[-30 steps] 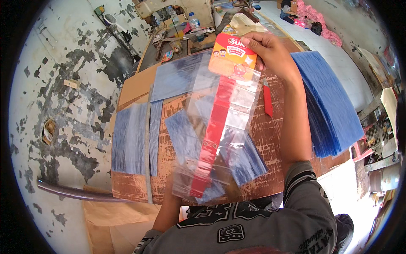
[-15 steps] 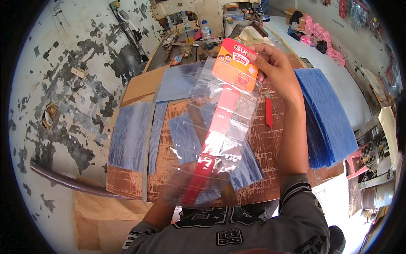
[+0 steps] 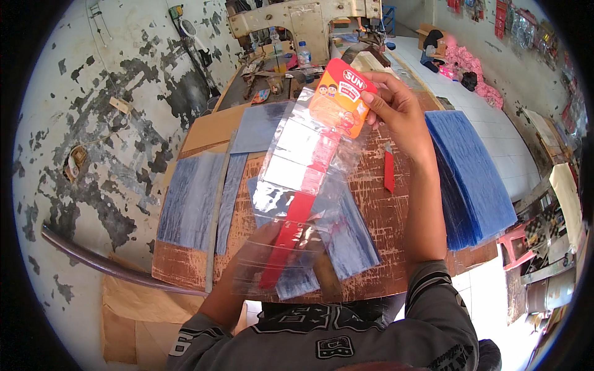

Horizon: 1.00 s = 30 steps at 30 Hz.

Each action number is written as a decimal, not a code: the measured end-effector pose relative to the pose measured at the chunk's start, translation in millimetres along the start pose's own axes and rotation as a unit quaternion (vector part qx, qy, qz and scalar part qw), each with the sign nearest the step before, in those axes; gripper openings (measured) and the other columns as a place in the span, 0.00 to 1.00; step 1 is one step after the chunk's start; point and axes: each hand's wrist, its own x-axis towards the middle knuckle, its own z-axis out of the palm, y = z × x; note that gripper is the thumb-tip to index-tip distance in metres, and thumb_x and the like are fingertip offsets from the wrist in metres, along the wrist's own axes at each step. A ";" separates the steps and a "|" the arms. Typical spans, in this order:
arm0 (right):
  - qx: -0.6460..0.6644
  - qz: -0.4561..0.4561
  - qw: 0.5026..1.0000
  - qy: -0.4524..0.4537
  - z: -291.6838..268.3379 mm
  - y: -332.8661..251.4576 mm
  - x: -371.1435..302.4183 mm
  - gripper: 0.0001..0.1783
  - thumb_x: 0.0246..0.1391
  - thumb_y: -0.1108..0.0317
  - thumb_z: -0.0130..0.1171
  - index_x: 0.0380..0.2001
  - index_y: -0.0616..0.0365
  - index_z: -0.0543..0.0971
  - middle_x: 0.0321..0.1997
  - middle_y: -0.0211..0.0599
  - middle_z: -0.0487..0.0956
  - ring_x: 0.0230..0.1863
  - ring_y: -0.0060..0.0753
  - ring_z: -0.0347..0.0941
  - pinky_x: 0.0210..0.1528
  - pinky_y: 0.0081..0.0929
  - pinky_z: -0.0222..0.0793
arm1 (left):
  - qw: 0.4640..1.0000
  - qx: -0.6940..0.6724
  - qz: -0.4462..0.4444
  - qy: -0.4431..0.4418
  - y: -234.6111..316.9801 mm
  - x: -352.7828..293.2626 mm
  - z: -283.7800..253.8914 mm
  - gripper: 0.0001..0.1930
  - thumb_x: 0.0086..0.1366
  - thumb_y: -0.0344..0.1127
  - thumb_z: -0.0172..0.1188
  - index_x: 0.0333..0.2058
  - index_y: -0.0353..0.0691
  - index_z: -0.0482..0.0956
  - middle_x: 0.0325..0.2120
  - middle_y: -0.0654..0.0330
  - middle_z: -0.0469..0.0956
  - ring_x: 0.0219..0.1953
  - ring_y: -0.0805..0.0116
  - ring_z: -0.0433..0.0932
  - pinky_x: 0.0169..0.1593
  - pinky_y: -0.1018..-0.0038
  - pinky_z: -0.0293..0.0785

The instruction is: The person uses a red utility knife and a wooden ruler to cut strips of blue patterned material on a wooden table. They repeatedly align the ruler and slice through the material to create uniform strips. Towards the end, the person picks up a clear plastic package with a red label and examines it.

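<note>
My right hand (image 3: pixel 396 114) pinches the top of a long clear plastic pocket strip (image 3: pixel 288 170) between thumb and fingers. A red and orange printed card (image 3: pixel 339 102) heads the strip, and a red band (image 3: pixel 291 232) runs down its length. Crosswise seams divide the shiny film into several pockets. Tilted toward me, the strip hangs over the table. My left hand (image 3: pixel 265 238) is behind its lower part, seen hazily through the film; its fingers are mostly hidden. Blue-tinted plastic sheets (image 3: pixel 352 238) lie beneath, and a red cutter knife (image 3: pixel 389 173) rests near my right forearm.
A thick stack of blue sheets (image 3: pixel 470 179) stands at the table's right. More sheets (image 3: pixel 189 201) lie left beside a long metal ruler (image 3: pixel 216 229). The brown tabletop (image 3: pixel 387 229) is worn. Behind are a sewing machine (image 3: pixel 303 25), a bottle (image 3: pixel 304 54) and a seated person (image 3: pixel 432 51).
The strip's film has swung left and turned, showing a brighter glare. My right hand keeps its pinch at the card and has shifted slightly down; the left hand stays behind the lower part.
</note>
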 end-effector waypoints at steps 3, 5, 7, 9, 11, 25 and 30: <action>0.003 -0.001 1.000 0.002 9.5 -1.6 -1.2 0.22 0.74 0.65 0.65 0.67 0.57 0.79 0.33 0.26 0.84 0.28 0.13 0.74 0.31 0.16 0.69 | 0.999 0.019 0.042 -0.004 5.6 24.4 -4.5 0.35 0.79 0.61 0.60 0.65 0.33 0.76 0.39 0.60 0.84 0.34 0.74 0.81 0.33 0.77 0.77; -0.009 0.000 1.000 0.002 13.9 -2.4 -1.4 0.23 0.74 0.65 0.66 0.67 0.57 0.80 0.30 0.25 0.83 0.27 0.13 0.74 0.29 0.17 0.69 | 0.998 0.024 0.060 0.002 5.8 33.3 -6.1 0.34 0.80 0.61 0.60 0.65 0.33 0.76 0.39 0.60 0.84 0.34 0.74 0.81 0.33 0.77 0.77; -0.014 0.000 1.000 0.011 15.2 -3.1 -2.8 0.22 0.73 0.66 0.66 0.67 0.58 0.80 0.29 0.25 0.82 0.26 0.13 0.73 0.28 0.17 0.68 | 0.997 0.028 0.071 0.009 0.0 41.5 -6.5 0.34 0.80 0.61 0.59 0.65 0.33 0.76 0.39 0.60 0.84 0.34 0.75 0.81 0.33 0.77 0.77; -0.025 -0.001 1.000 0.017 13.9 -2.9 -3.9 0.23 0.73 0.66 0.67 0.67 0.59 0.80 0.29 0.26 0.83 0.27 0.14 0.74 0.28 0.18 0.69 | 0.996 0.029 0.078 0.019 -4.6 42.9 -8.4 0.34 0.80 0.61 0.59 0.65 0.33 0.76 0.39 0.60 0.84 0.34 0.75 0.81 0.33 0.77 0.77; -0.042 -0.002 0.999 0.018 11.2 -2.3 -3.9 0.25 0.72 0.67 0.67 0.68 0.59 0.78 0.32 0.29 0.84 0.28 0.15 0.78 0.29 0.18 0.72 | 0.996 0.028 0.086 0.025 -6.1 43.2 -10.0 0.34 0.80 0.61 0.59 0.65 0.33 0.76 0.39 0.60 0.84 0.34 0.75 0.81 0.34 0.77 0.77; 0.060 0.099 0.982 -0.153 49.2 -23.1 -23.1 0.27 0.74 0.60 0.65 0.68 0.60 0.73 0.49 0.46 0.91 0.31 0.25 0.85 0.33 0.22 0.76 | 0.990 0.037 0.127 0.052 -4.2 44.8 -14.8 0.33 0.80 0.60 0.58 0.63 0.34 0.77 0.39 0.61 0.84 0.35 0.75 0.81 0.34 0.77 0.78; 0.080 0.091 0.983 -0.137 53.7 -16.0 -24.7 0.30 0.73 0.59 0.66 0.70 0.61 0.71 0.50 0.47 0.90 0.30 0.25 0.85 0.31 0.22 0.76 | 0.987 0.042 0.142 0.057 -6.4 45.3 -13.6 0.32 0.81 0.60 0.58 0.63 0.34 0.78 0.39 0.61 0.84 0.35 0.75 0.81 0.35 0.77 0.78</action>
